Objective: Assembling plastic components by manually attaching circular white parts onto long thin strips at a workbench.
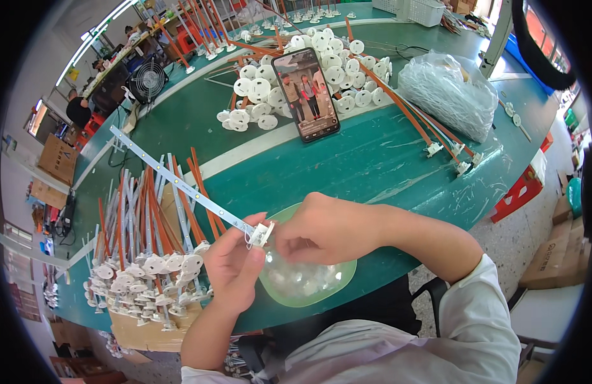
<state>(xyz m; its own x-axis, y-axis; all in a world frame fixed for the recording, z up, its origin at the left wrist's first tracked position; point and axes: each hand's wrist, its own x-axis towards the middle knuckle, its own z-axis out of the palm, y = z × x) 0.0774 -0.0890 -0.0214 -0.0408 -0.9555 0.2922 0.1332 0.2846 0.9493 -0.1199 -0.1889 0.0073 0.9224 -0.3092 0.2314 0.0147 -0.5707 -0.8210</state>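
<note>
Diagonally, LED strip (187, 188), white end (262, 235) pinched in left grip (234, 265), right grip (324, 227) curled beside it, contents hidden.

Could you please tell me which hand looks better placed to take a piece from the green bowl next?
The right hand, I think: it is already over the green bowl, though whether it holds something is hidden. The left hand is occupied, holding the light strip at its white end piece.
</note>
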